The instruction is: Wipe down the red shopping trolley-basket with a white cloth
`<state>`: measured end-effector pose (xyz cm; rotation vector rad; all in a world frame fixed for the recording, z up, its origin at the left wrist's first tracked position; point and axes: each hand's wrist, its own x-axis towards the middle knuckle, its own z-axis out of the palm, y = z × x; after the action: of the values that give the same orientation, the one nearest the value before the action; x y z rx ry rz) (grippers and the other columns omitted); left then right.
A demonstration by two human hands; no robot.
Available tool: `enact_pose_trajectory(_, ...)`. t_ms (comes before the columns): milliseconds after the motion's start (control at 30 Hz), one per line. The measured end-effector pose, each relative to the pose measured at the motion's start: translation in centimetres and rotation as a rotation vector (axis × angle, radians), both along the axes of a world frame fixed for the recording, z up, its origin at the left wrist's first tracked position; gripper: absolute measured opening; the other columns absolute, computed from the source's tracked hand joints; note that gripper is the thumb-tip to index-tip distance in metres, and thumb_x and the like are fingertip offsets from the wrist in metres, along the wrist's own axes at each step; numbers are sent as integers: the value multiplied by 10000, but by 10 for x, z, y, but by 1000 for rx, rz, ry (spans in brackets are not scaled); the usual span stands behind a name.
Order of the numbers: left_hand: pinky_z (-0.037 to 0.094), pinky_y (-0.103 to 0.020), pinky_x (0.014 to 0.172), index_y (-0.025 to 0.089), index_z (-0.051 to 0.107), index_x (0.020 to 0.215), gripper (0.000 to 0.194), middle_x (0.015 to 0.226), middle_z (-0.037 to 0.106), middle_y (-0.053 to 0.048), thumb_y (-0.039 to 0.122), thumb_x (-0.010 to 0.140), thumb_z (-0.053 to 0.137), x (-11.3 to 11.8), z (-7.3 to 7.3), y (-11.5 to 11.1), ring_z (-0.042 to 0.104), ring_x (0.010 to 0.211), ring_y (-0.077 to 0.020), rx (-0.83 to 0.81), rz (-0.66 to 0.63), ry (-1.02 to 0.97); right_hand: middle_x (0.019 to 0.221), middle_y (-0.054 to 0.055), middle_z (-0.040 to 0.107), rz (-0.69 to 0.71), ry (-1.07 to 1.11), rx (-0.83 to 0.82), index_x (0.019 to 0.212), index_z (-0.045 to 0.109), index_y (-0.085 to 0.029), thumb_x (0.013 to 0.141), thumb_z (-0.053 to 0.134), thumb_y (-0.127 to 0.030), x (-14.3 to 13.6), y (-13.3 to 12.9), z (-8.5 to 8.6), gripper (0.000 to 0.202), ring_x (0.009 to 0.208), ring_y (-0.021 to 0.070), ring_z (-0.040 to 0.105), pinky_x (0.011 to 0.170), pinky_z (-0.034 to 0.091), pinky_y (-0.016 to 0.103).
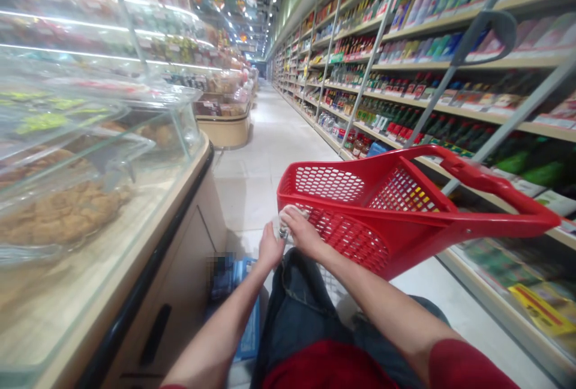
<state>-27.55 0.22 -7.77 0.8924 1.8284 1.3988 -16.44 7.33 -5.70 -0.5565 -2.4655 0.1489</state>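
Shelves (405,67) stocked with bottles line the aisle's right side in the head view, and one glass-cased counter (193,239) stands on the left. I count one red basket (418,246), its long axis lying sideways, handle end pointing right. Two hands meet at its left end: the right hand (302,230) is clamped on one pale crumpled cloth (284,214), and the left hand (271,247) is just beside. I can't tell whether the left grips anything, nor the cloth's long axis.
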Motion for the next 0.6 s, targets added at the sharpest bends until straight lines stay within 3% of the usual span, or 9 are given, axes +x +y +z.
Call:
enact_pose_trajectory(67,411,-420,928,172,447,1219,564,1274,518,-150,242,676,580,2,6,7,481,1190,-257,27,-3,-306,1292,108,510,2,170,-108,1219,521,-161,790,423,-67,3,-3,11,450,1237,183,428,1019,389,351)
enact_pose_trajectory(133,488,-365,774,191,505,1143,457,1079,630,-107,324,708,549,6,15,13,627,940,-208,51,-45,-418,1229,87,565,-23,311,-235,1231,506,-178,777,405,-82,6,-2,20,475,1142,172,520,958,445,330)
enact_pose_trajectory(267,480,-264,641,163,598,902,302,802,660,-37,291,629,607,18,34,17,611,663,-124,189,-91,-654,1103,71,643,-109,442,-397,1232,498,-164,756,398,-111,11,3,25,489,967,168,618,818,518,293)
enact_pose_trajectory(367,446,-230,603,149,583,784,249,681,629,-7,232,559,647,29,44,15,570,600,-103,253,-70,-744,1135,91,621,-198,447,-334,1204,527,-152,742,396,-95,13,3,22,484,1034,181,587,881,493,314)
enact_pose_trajectory(467,414,-215,568,147,570,723,228,640,613,3,212,522,657,37,50,14,544,566,-92,266,-75,-768,1285,120,505,-272,373,-183,1188,551,-157,743,391,-63,14,-4,22,483,1169,200,492,976,428,340)
enact_pose_trajectory(600,340,-188,491,156,518,597,164,508,527,51,186,485,635,40,52,14,459,471,-59,232,-77,-751,1406,133,362,-192,115,-20,1244,509,-147,724,436,-35,19,-20,23,537,1311,243,303,1055,327,418)
